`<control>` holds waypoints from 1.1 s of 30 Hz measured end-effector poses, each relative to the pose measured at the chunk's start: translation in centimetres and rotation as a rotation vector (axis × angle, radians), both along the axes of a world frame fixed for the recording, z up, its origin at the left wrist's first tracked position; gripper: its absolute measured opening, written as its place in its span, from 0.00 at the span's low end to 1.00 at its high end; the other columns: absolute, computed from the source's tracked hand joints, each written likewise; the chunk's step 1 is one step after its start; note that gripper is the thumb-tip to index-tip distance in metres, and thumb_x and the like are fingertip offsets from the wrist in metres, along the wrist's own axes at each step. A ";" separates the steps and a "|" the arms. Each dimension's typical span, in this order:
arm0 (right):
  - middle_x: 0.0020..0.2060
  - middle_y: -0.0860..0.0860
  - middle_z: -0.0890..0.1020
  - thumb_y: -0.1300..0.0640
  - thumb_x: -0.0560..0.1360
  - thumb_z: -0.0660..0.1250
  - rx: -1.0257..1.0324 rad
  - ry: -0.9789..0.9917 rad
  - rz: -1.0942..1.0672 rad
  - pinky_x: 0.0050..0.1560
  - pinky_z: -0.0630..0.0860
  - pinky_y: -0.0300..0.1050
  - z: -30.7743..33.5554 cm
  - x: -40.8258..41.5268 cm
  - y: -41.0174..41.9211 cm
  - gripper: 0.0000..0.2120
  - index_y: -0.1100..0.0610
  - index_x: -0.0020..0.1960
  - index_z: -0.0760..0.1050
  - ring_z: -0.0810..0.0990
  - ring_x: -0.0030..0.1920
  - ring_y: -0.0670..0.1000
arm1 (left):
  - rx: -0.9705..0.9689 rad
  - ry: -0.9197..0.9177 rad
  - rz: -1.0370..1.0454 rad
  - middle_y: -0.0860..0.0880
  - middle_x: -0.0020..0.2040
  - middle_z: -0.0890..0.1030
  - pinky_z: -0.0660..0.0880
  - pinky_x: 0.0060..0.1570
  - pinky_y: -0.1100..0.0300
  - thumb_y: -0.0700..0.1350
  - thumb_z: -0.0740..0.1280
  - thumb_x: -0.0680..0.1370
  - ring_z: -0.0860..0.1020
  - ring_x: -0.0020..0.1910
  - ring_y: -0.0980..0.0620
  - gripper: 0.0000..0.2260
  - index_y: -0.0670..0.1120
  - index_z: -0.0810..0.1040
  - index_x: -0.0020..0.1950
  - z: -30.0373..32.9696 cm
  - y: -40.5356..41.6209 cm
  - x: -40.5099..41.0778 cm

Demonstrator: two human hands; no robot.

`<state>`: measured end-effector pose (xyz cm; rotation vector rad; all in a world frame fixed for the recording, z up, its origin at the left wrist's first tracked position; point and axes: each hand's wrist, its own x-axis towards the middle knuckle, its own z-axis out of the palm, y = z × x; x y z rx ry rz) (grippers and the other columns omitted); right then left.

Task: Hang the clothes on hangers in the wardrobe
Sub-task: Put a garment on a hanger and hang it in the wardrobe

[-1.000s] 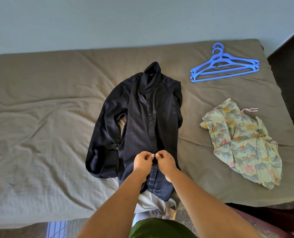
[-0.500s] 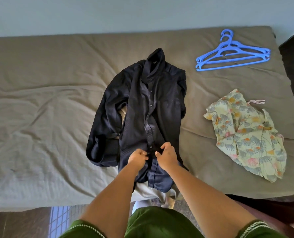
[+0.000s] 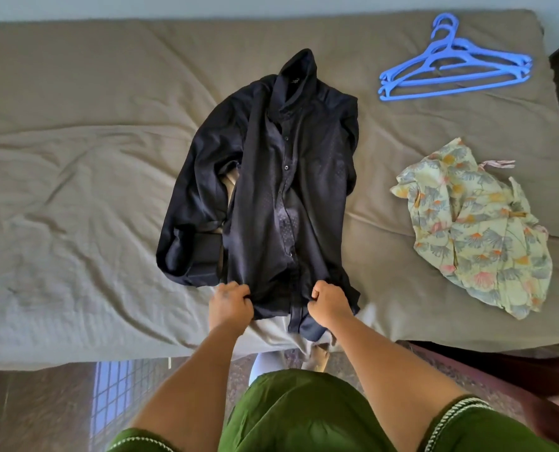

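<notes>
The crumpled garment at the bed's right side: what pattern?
The crumpled garment has a floral print, grey-blue and orange-pink on pale yellow-green; the head view shows it.

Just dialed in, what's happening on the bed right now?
A person stands at the bed with a dark shirt laid out flat, collar away from them. The left hand and right hand each grip the shirt's bottom hem, one on each side of the button strip. Nothing is on a hanger yet: the blue hangers lie stacked at the far right, and a floral garment sits crumpled beside the shirt.

Shirt (image 3: pixel 271 190) on bed (image 3: pixel 76 158), hangers (image 3: pixel 457 65) behind right.
</notes>
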<state>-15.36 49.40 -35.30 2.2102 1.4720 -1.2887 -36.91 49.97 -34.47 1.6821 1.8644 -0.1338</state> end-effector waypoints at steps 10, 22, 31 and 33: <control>0.56 0.57 0.72 0.59 0.74 0.65 0.132 -0.005 -0.214 0.57 0.71 0.49 2.4 -2.5 -0.9 0.09 0.58 0.53 0.73 0.75 0.56 0.61 | -0.070 0.314 0.062 0.44 0.59 0.71 0.71 0.54 0.51 0.44 0.64 0.74 0.69 0.58 0.43 0.14 0.44 0.71 0.59 2.7 -3.5 -2.0; 0.54 0.56 0.82 0.52 0.75 0.68 0.172 -0.023 -0.116 0.55 0.73 0.46 -2.9 -4.7 0.3 0.15 0.59 0.58 0.79 0.79 0.56 0.57 | -0.144 0.073 -0.206 0.45 0.64 0.67 0.73 0.55 0.50 0.41 0.55 0.82 0.71 0.60 0.44 0.11 0.44 0.71 0.62 -3.5 -0.1 4.9; 0.55 0.55 0.80 0.60 0.80 0.59 0.117 -0.197 -0.160 0.53 0.73 0.46 -3.7 -6.8 0.0 0.10 0.58 0.56 0.77 0.78 0.57 0.56 | -0.110 -0.003 -0.231 0.44 0.57 0.74 0.72 0.50 0.50 0.46 0.57 0.81 0.74 0.57 0.42 0.10 0.45 0.73 0.59 -4.6 0.2 4.3; 0.55 0.56 0.80 0.60 0.78 0.60 0.116 -0.143 -0.252 0.54 0.73 0.45 -3.1 -6.1 -0.2 0.11 0.58 0.57 0.78 0.78 0.57 0.57 | -0.102 -0.082 -0.190 0.45 0.56 0.74 0.71 0.51 0.51 0.46 0.58 0.81 0.75 0.56 0.43 0.09 0.44 0.74 0.56 -3.8 0.0 4.2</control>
